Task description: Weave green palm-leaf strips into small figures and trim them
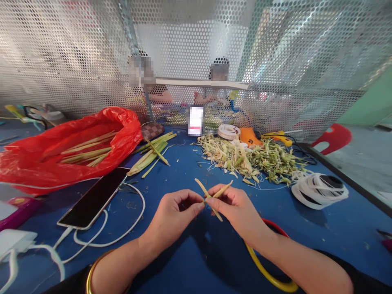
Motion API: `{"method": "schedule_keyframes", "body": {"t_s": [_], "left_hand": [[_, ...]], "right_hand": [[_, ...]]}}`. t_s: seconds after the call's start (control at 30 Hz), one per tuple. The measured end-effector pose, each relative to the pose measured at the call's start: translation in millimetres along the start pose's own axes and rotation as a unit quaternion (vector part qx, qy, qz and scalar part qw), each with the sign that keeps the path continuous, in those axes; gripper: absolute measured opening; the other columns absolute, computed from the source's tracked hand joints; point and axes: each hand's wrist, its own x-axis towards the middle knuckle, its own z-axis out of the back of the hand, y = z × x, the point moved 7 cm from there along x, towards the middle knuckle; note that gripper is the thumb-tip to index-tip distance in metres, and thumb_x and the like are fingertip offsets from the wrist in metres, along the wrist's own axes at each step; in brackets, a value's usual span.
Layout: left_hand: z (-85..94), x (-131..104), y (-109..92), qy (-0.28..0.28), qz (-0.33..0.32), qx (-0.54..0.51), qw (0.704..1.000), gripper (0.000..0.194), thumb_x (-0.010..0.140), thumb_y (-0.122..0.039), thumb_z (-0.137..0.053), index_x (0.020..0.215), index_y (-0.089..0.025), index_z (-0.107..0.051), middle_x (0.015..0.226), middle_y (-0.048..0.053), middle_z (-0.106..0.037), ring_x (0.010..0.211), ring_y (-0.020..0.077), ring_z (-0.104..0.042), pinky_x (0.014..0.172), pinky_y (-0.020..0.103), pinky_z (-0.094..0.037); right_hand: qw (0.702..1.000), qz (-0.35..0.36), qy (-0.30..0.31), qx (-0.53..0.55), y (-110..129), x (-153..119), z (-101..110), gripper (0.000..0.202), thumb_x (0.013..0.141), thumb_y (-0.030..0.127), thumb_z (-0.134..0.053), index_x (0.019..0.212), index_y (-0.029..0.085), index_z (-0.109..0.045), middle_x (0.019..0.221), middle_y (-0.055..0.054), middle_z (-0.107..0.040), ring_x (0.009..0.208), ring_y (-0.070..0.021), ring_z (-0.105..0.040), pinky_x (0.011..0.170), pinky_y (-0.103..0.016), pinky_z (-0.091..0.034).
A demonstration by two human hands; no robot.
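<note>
Two pale green-yellow leaf strips (200, 185) cross each other between my hands, above the blue table. My left hand (180, 210) pinches the strips near the crossing with thumb and fingertip. My right hand (234, 204) is closed on the same strips from the other side, its thumb over the crossing. One strip slants from upper left to lower right; the other strip's end points up to the right. Finger pads and the exact fold at the crossing are hidden. A pile of small green and cream leaf pieces (245, 159) lies beyond my right hand.
On the left are a red plastic bag (128, 126) holding long strips, loose leaves (153, 153), a phone (94, 200) and its white cable (143, 208). A white ribbon roll (317, 192) stands right. Yellow scissors (277, 136) lie farther back. A perforated metal screen (190, 41) separates co-workers.
</note>
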Motion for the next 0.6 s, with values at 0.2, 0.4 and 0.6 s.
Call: {"method": "schedule_keyframes", "body": {"t_s": [0.2,0.4,0.6], "left_hand": [[3.9,-2.6,-9.4,-0.02,-0.068,0.077,0.994,0.015,0.078,-0.028,-0.061,0.068,-0.017,-0.066,0.061,-0.002,-0.059,0.059,0.0111,-0.048,0.058,0.022,-0.038],[-1.7,0.2,-11.0,0.039,-0.061,-0.016,0.997,0.015,0.076,-0.027,-0.062,0.068,-0.016,-0.066,0.062,-0.001,-0.059,0.058,0.0117,-0.051,0.059,0.023,-0.041],[11.2,-2.7,-17.9,-0.062,-0.133,0.184,0.972,0.019,0.081,-0.033,-0.06,0.07,-0.018,-0.066,0.068,0.002,-0.064,0.064,0.0136,-0.054,0.062,0.023,-0.04]], "right_hand": [[1.0,0.014,0.018,-0.019,5.0,-3.5,-3.7,0.019,0.077,0.035,-0.062,0.077,0.016,-0.062,0.058,0.002,-0.054,0.054,-0.0104,-0.048,0.053,-0.024,-0.038],[0.995,-0.018,0.06,0.077,6.8,-4.5,-6.8,0.022,0.074,0.037,-0.066,0.076,0.016,-0.063,0.06,0.001,-0.057,0.058,-0.0111,-0.052,0.057,-0.025,-0.041],[0.999,-0.016,0.029,0.041,8.6,-3.3,-1.7,0.021,0.075,0.037,-0.064,0.071,0.016,-0.06,0.052,0.004,-0.053,0.048,-0.0087,-0.045,0.049,-0.023,-0.035]]}}
